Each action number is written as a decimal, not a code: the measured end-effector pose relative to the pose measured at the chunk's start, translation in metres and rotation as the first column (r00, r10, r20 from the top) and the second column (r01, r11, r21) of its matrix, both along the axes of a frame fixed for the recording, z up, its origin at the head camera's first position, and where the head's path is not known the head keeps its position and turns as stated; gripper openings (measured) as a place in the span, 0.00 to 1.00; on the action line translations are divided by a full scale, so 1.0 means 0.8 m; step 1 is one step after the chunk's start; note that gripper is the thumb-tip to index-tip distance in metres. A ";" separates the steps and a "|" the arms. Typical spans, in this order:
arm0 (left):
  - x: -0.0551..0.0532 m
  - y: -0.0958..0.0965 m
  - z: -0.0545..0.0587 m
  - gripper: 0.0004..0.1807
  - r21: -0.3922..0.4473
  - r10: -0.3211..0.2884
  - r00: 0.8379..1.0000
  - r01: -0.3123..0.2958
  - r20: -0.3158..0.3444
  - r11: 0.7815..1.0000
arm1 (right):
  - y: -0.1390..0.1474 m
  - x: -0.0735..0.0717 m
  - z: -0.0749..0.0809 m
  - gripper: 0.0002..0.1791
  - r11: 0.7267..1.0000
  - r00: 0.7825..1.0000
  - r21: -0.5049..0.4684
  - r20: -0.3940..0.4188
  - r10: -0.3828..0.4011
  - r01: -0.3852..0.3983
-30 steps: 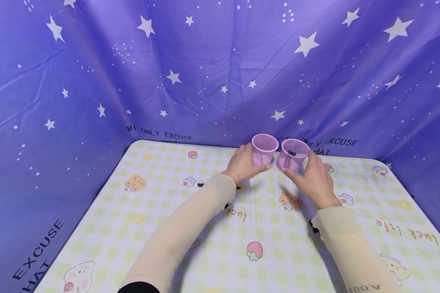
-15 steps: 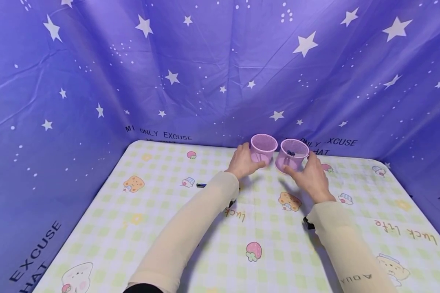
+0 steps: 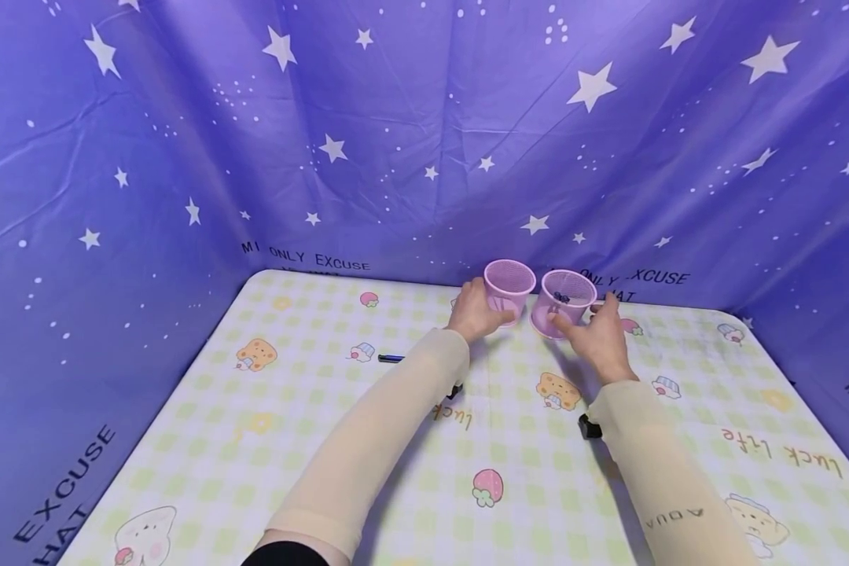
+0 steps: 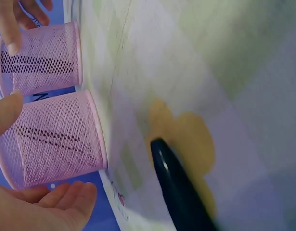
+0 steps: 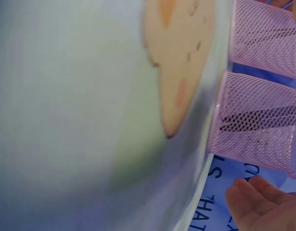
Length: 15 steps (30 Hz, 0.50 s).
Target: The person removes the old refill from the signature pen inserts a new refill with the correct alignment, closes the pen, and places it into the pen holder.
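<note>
Two pink mesh pen holders stand upright side by side at the back of the table. My left hand (image 3: 477, 312) is around the left pen holder (image 4: 58, 144), thumb in front; in the left wrist view its fingers lie straight along the side, fingertips slightly apart from the mesh. At the right pen holder (image 5: 263, 122), my right hand (image 3: 600, 339) keeps its thumb at the front, while its fingers stand off the wall with a gap. A small dark thing (image 3: 562, 297) shows inside that holder. A dark pen (image 4: 179, 190) lies on the table, partly hidden under my left forearm in the head view.
A checked tablecloth (image 3: 269, 472) with printed food and animal figures covers the table. Behind its far edge hangs a purple curtain (image 3: 410, 118) with white stars, close to both holders. Black wrist devices sit under my left sleeve (image 3: 368, 440) and right sleeve (image 3: 665, 472).
My right hand's fingers have come away from the right holder's side, and my right wrist has shifted left. The left forearm has drifted slightly right. Both holders stay in place.
</note>
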<state>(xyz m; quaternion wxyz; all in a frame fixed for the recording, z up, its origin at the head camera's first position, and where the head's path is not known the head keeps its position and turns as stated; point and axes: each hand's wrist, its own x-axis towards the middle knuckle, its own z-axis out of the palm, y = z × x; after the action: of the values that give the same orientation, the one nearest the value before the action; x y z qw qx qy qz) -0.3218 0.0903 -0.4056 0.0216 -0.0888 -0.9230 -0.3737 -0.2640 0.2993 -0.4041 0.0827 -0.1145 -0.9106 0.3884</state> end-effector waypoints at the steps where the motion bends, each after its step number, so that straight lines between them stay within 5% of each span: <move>1: 0.000 0.001 0.000 0.43 0.006 0.006 1.000 -0.006 0.003 1.000 | 0.000 -0.002 -0.001 0.67 1.000 1.000 -0.008 0.004 0.002 -0.002; 10: -0.008 0.009 -0.007 0.44 0.058 0.053 0.998 -0.055 0.037 0.997 | 0.001 -0.014 -0.009 0.62 0.998 1.000 -0.068 0.028 -0.005 0.007; 15: -0.011 0.011 -0.006 0.45 0.183 0.070 0.994 -0.085 0.084 0.979 | -0.001 -0.019 -0.010 0.60 0.996 1.000 -0.087 0.017 -0.010 0.011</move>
<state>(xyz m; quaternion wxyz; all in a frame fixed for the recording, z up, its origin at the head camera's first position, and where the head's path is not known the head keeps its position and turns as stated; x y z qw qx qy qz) -0.3305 0.0987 -0.4106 0.0088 -0.0358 -0.8868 -0.4606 -0.2791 0.2988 -0.4120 0.0719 -0.1259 -0.8929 0.4264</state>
